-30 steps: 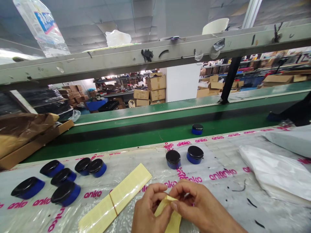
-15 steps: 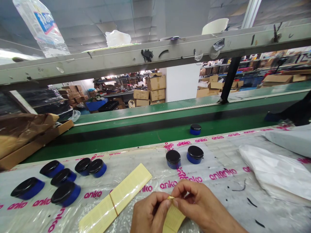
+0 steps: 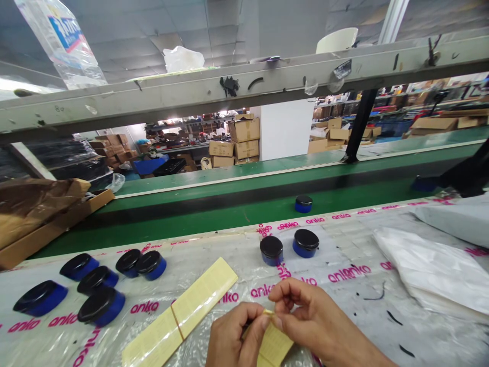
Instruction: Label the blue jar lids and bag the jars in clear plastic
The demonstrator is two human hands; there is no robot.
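The left hand and right hand are pinching a yellow slip between their fingertips, its free end hanging toward six o'clock. Near ten o'clock from the hands, a banded yellow bundle is lying on the plastic-covered table. Beyond it, as I am observing, six blue-and-black containers are sitting clustered. Toward twelve, two similar containers are sitting; farther, a lone container is resting on the green surface. At two, white sheeting is lying.
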